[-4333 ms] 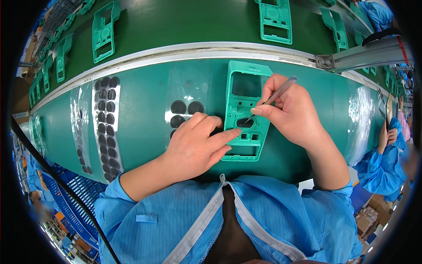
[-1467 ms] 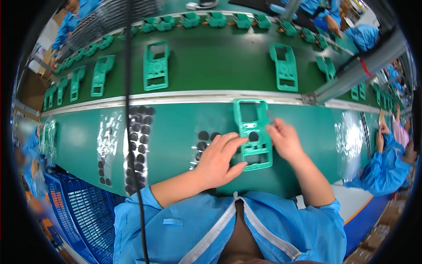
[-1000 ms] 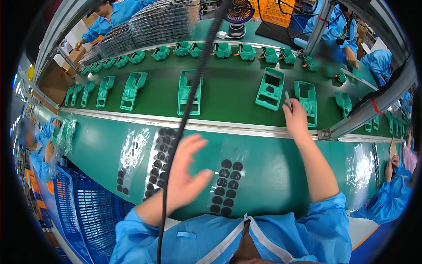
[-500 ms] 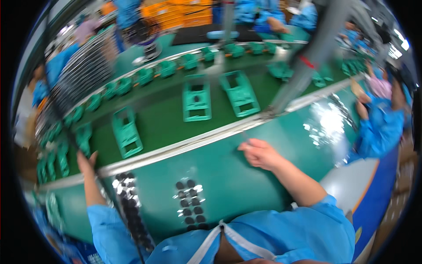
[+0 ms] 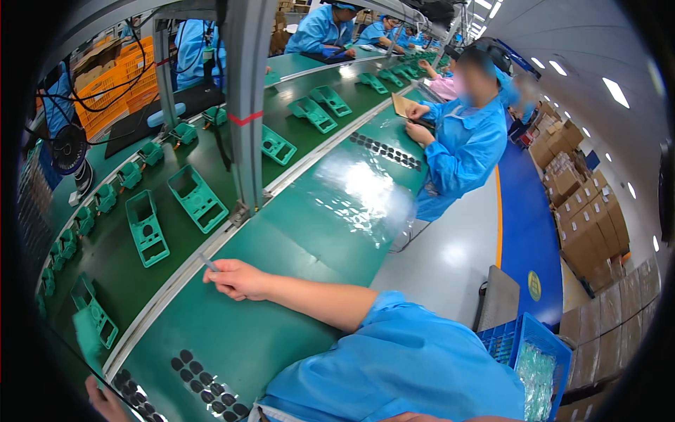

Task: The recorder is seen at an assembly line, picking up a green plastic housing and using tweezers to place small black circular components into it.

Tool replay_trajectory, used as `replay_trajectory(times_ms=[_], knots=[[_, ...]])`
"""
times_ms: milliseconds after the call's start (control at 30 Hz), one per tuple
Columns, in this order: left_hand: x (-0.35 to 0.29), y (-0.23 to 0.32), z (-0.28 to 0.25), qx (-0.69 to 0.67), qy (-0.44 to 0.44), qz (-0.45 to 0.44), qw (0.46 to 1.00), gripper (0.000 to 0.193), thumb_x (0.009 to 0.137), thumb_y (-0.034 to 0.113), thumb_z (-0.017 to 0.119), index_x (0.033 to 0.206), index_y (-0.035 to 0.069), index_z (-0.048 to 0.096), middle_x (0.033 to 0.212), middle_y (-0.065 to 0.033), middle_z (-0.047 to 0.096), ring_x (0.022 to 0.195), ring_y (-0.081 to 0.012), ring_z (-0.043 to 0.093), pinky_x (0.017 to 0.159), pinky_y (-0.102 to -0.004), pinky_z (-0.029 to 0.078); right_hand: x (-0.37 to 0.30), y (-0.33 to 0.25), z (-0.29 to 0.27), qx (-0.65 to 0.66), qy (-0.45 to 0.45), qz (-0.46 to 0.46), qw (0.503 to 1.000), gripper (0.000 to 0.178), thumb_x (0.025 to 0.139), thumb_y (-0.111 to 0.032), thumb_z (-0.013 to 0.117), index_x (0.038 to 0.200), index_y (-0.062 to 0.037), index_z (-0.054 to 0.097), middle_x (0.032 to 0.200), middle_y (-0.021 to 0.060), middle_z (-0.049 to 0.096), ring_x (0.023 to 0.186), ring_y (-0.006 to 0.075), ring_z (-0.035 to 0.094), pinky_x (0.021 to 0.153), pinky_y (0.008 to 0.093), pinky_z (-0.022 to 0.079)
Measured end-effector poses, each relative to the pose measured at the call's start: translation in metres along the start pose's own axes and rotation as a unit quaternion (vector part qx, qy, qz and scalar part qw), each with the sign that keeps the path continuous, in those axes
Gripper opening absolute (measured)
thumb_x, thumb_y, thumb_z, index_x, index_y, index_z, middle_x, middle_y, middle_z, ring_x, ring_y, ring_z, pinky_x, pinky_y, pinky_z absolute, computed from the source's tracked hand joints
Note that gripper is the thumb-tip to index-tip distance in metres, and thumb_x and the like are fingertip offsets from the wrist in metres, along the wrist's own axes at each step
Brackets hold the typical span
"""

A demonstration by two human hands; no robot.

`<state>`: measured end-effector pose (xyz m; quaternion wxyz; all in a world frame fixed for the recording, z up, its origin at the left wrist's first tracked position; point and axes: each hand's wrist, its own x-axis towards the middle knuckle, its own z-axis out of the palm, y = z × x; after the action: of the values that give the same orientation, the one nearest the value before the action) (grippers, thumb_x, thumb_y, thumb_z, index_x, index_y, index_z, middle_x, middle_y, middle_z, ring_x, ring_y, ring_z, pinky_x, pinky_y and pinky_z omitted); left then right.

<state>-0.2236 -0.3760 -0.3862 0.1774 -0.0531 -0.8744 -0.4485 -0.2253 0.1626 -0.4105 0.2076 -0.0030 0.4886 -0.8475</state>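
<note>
My right hand [image 5: 238, 279] is closed over the green table near the conveyor's edge. A short, thin grey tool [image 5: 208, 262] sticks out from between its thumb and fingers; its exact kind is unclear. At the lower left, my left hand [image 5: 105, 402] is partly cut off by the rim of the view. A motion-blurred green plastic housing [image 5: 86, 339] rises from its fingertips, apparently in its grip. Beside that hand lies a clear sheet of round black pads [image 5: 133, 394], and a second pad sheet [image 5: 204, 380] lies to its right.
Green frame-shaped housings [image 5: 148, 228] lie along the conveyor [image 5: 158, 281], with smaller green parts [image 5: 129, 174] along its far side. A metal post [image 5: 246, 126] stands at the conveyor's edge. A co-worker in blue [image 5: 467, 126] works at the right. A blue crate [image 5: 524, 352] is behind my right arm.
My view has swung to the right, showing more of the co-worker and floor. My right hand keeps hold of the thin tool. The green housing by my left hand now appears lifted and blurred.
</note>
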Motion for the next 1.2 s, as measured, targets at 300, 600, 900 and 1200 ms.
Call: replay_trajectory(times_ms=[300, 600, 900, 1200], knots=[[-0.099, 0.241, 0.175, 0.185, -0.19, 0.182, 0.947, 0.042, 0.072, 0.005, 0.066, 0.113, -0.001, 0.059, 0.103, -0.019, 0.056, 0.092, -0.0376, 0.058, 0.078, -0.0418, 0.049, -0.035, 0.028, 0.061, -0.233, -0.043, -0.164, 0.958, 0.025, 0.091, -0.016, 0.061, 0.111, -0.0054, 0.051, 0.084, 0.0004, 0.059, 0.082, 0.0076, 0.054, 0.074, 0.0276, 0.043], [-0.091, 0.206, 0.105, 0.264, -0.109, 0.135, 0.949, 0.063, 0.079, 0.032, 0.071, 0.126, -0.005, 0.052, 0.121, -0.0327, 0.052, 0.11, -0.0487, 0.049, 0.096, -0.0508, 0.039, -0.054, 0.016, 0.059, -0.386, 0.097, -0.175, 0.901, 0.047, 0.083, -0.018, 0.069, 0.122, -0.0065, 0.045, 0.08, 0.0072, 0.06, 0.073, 0.0179, 0.058, 0.068, 0.033, 0.047], [-0.092, 0.176, 0.098, 0.287, -0.125, 0.07, 0.947, 0.07, 0.076, 0.022, 0.075, 0.134, -0.005, 0.045, 0.122, -0.0298, 0.054, 0.11, -0.0441, 0.053, 0.098, -0.0461, 0.041, -0.053, 0.025, 0.077, -0.368, 0.037, -0.166, 0.914, 0.046, 0.082, -0.009, 0.066, 0.124, -0.0087, 0.047, 0.081, 0.0079, 0.062, 0.072, 0.0182, 0.06, 0.068, 0.033, 0.047], [-0.076, 0.118, 0.106, 0.17, -0.11, -0.067, 0.977, 0.076, 0.071, 0.013, 0.075, 0.139, 0.002, 0.041, 0.132, -0.0261, 0.047, 0.12, -0.0385, 0.047, 0.103, -0.0454, 0.036, -0.047, 0.024, 0.073, -0.319, 0.081, -0.152, 0.932, 0.041, 0.088, -0.01, 0.062, 0.125, -0.0041, 0.046, 0.085, 0.0063, 0.062, 0.081, 0.0127, 0.06, 0.074, 0.0305, 0.048]])
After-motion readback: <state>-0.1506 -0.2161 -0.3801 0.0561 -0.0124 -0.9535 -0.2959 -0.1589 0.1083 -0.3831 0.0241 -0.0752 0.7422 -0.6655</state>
